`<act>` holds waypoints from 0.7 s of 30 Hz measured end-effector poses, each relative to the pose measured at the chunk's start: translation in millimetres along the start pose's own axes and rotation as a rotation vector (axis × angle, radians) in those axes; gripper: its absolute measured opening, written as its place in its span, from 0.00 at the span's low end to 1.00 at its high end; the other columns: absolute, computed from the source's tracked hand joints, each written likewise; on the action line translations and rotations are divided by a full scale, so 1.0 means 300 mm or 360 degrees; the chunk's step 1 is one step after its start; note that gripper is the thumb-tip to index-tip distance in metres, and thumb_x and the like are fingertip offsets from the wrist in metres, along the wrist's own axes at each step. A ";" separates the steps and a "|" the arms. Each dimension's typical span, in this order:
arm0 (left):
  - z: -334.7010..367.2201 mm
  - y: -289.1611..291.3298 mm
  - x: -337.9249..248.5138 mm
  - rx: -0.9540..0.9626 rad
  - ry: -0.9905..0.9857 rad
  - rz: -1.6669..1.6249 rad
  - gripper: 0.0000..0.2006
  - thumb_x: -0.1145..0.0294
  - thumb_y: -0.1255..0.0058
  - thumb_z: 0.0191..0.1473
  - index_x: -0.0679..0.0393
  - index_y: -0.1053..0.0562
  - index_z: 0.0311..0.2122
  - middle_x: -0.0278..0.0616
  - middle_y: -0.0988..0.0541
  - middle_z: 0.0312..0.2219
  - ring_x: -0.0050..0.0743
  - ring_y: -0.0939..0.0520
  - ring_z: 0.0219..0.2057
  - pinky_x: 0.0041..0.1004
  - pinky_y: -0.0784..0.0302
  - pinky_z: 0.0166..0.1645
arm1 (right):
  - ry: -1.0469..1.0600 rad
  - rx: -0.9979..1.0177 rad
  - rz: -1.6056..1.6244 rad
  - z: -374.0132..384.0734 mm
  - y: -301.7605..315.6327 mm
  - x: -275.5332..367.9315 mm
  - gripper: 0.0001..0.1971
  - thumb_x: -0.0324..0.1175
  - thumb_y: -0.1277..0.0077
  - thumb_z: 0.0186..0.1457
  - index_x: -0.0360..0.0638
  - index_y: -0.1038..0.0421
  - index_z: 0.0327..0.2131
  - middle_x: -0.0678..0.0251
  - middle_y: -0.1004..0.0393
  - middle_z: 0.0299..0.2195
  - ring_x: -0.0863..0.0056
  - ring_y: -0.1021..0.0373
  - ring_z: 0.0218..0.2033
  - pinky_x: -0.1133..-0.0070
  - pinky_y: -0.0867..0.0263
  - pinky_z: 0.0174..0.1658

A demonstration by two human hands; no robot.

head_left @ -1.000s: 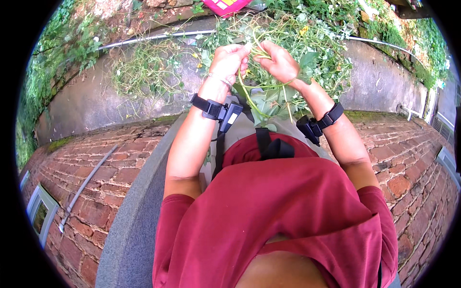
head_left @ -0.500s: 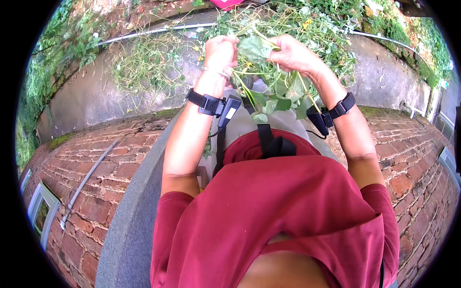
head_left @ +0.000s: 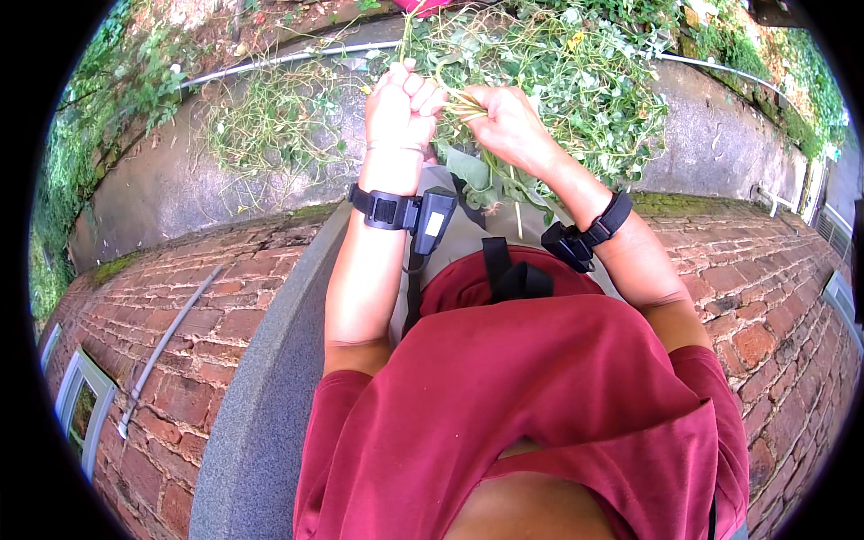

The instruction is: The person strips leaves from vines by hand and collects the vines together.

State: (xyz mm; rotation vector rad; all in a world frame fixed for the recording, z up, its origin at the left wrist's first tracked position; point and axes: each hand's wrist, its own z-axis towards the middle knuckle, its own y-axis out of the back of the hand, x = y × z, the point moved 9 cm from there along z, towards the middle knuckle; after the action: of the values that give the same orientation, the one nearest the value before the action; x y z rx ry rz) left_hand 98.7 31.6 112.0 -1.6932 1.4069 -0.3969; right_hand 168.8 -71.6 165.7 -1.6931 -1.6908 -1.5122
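My left hand (head_left: pixel 399 106) is closed round a thin green vine stem (head_left: pixel 407 40), whose upper end sticks up past the fist. Close beside it on the right, my right hand (head_left: pixel 513 129) grips a bunch of leafy stems (head_left: pixel 463 106). The pale stalk ends point toward my left fingers, and I cannot tell whether they touch. Below the right hand hang green leaves (head_left: pixel 472 171) of this bunch, over my lap. Past both hands spreads a large tangled heap of leafy vines (head_left: pixel 576 99).
A thinner pile of stripped-looking stems (head_left: pixel 270 121) lies on the concrete ground (head_left: pixel 148 184) to the left. A pale pipe (head_left: pixel 297 57) crosses behind. Part of a pink object (head_left: pixel 423 7) shows at the far edge. Beside me runs a grey stone ledge (head_left: pixel 261 396); brick walls (head_left: pixel 180 360) flank both sides.
My hands have come nearer each other, the right moving left and slightly down. The leaves between them now hang under my right hand, and stalk ends show between the hands.
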 end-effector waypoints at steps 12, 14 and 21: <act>-0.237 -0.184 -0.118 -0.0012 -0.0309 0.0375 0.12 0.63 0.64 0.68 0.61 0.33 0.45 0.27 0.46 0.14 0.16 0.48 0.13 0.21 0.51 0.16 | -0.0723 -0.0238 0.1466 0.037 0.054 -0.357 0.09 0.36 0.43 0.52 0.42 0.28 0.28 0.69 0.27 0.25 0.84 0.40 0.15 0.84 0.39 0.18; -0.224 -0.153 -0.126 -0.0039 -0.0372 0.0381 0.13 0.62 0.63 0.68 0.60 0.33 0.47 0.27 0.45 0.14 0.15 0.48 0.13 0.20 0.51 0.15 | -0.0522 0.0040 0.1350 0.044 -0.014 -0.215 0.09 0.36 0.45 0.55 0.41 0.27 0.31 0.72 0.28 0.23 0.87 0.40 0.16 0.84 0.39 0.18; -0.158 -0.021 -0.258 -0.0184 -0.0612 0.0410 0.13 0.62 0.62 0.67 0.60 0.33 0.47 0.26 0.46 0.14 0.14 0.48 0.13 0.19 0.52 0.16 | -0.0467 0.0727 0.1189 -0.012 -0.255 -0.006 0.10 0.38 0.50 0.61 0.42 0.27 0.35 0.74 0.25 0.26 0.89 0.33 0.21 0.88 0.43 0.20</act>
State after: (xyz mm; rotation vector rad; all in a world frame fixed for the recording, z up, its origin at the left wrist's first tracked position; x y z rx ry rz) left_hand 45.1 82.2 165.2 -1.5498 1.3520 0.1509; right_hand 101.8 -56.0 132.0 -2.0017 -1.1607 -0.5195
